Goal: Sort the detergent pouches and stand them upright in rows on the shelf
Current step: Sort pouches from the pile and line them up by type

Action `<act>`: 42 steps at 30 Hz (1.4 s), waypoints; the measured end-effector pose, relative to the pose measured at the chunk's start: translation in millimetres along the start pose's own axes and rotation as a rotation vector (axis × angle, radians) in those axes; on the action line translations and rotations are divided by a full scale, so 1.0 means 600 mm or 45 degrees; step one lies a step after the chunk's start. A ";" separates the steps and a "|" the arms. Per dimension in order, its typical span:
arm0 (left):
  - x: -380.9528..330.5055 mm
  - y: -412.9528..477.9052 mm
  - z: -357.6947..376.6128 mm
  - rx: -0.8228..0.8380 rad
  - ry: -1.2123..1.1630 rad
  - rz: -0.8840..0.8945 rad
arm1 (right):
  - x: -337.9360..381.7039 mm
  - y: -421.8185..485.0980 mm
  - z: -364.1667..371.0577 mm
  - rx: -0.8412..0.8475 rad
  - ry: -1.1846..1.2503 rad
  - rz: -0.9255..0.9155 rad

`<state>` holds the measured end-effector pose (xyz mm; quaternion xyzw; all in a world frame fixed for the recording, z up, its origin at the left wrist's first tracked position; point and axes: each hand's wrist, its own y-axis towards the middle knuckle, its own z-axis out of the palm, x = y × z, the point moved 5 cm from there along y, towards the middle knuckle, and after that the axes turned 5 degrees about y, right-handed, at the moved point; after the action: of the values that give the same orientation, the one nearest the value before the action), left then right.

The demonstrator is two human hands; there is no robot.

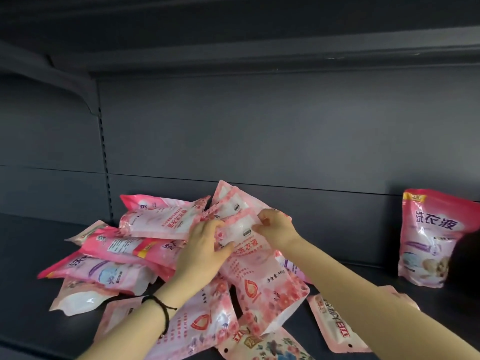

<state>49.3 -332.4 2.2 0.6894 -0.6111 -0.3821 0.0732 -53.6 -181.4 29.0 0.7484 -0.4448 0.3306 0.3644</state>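
Observation:
A heap of several pink detergent pouches (145,245) lies flat and jumbled on the dark shelf (31,294). On top, in the middle, lies a pale pink floral pouch (257,268). My left hand (205,250) grips its upper left edge, thumb on its face. My right hand (275,227) pinches its top right corner. One pink pouch with purple lettering (428,237) stands upright at the far right against the back panel.
The grey back panel (259,131) closes the shelf behind the heap, with a slotted upright (104,157) at the left. More pouches (335,323) lie near the front edge. Bare shelf shows between the heap and the standing pouch. A dark shape (467,258) intrudes at the right edge.

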 end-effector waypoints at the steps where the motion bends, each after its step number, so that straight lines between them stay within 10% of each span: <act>1: -0.001 0.000 -0.002 -0.039 -0.064 -0.002 | 0.001 -0.010 -0.013 -0.049 0.094 -0.011; 9: -0.075 0.005 0.030 0.142 -0.965 -0.229 | -0.005 -0.093 -0.134 -0.255 0.808 -0.046; 22: -0.382 0.055 0.173 0.304 -1.416 -0.334 | -0.124 -0.145 -0.409 -0.711 1.003 -0.144; 42: -0.548 0.027 0.318 0.356 -1.344 -0.324 | -0.302 -0.180 -0.541 -0.890 1.022 0.110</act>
<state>-68.2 28.6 22.1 0.4760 -0.5217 -0.5965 -0.3814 -81.0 204.6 20.8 0.3781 -0.3844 0.4378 0.7194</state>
